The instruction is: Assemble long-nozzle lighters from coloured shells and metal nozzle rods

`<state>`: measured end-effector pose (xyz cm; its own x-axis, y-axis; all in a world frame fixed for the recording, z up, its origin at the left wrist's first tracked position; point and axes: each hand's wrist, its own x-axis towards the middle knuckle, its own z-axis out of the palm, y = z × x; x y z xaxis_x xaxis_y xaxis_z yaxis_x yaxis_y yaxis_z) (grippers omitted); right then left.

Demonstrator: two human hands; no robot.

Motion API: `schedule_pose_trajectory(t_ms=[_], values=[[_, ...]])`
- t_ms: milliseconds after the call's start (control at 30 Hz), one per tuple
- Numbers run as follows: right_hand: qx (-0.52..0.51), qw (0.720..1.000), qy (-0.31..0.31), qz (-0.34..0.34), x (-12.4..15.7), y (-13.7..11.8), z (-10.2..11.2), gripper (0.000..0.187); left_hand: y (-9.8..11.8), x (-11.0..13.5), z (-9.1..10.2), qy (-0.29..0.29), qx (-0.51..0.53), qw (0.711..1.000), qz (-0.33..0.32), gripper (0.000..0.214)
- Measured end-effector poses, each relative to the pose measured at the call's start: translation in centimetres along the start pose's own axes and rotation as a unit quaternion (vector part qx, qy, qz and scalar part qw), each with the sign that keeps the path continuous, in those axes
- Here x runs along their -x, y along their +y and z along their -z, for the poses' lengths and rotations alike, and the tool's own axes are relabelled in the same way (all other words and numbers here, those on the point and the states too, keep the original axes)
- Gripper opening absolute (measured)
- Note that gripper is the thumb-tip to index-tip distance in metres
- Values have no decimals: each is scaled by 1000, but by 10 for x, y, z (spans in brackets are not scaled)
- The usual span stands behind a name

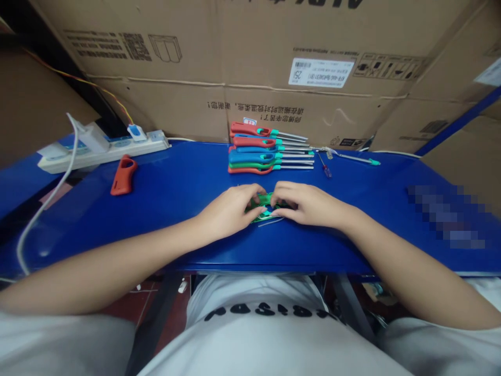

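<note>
Near the front edge of the blue table, my left hand [231, 211] and my right hand [309, 202] meet over an opened green lighter casing [266, 199]. The fingers of both hands are curled and pinch at it from either side. A small teal part [266, 213] shows between the thumbs. Just in front of the casing lies a thin grey rod or wire [271, 222]. My fingers hide most of the casing and whatever sits inside it.
Behind my hands lie several red, blue and green long-necked lighters [252, 156]. Right of them are a small screwdriver [326, 168] and a metal lighter tube [354, 158]. At left sit a red lighter casing [124, 176] and a power strip [117, 150]. Cardboard [176, 104] stands behind.
</note>
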<state>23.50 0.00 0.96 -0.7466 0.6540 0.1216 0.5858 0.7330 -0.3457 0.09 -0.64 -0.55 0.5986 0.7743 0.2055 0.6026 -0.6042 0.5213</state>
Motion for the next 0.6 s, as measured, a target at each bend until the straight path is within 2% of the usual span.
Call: schedule_pose_trajectory(t_ms=[67, 133, 233, 333, 433, 600], values=[[-38, 999, 8, -31, 3, 7, 7, 30, 0, 0, 1, 0, -8, 1000, -7, 24], [-55, 997, -20, -48, 9, 15, 18, 37, 0, -1, 1, 2, -15, 1000, -12, 25], [-64, 991, -104, -60, 18, 26, 33, 35, 1, -1, 2, 1, -10, 1000, -14, 23], [-68, 983, -150, -77, 21, 30, 40, 28, 1, -2, 2, -6, 0, 1000, -12, 20], [-70, 981, -159, -83, 19, 28, 41, 25, 0, -2, 3, -7, -3, 1000, -15, 20], [-62, 985, -137, -81, 19, 26, 41, 25, 0, -2, 5, -12, -18, 1000, -20, 22]])
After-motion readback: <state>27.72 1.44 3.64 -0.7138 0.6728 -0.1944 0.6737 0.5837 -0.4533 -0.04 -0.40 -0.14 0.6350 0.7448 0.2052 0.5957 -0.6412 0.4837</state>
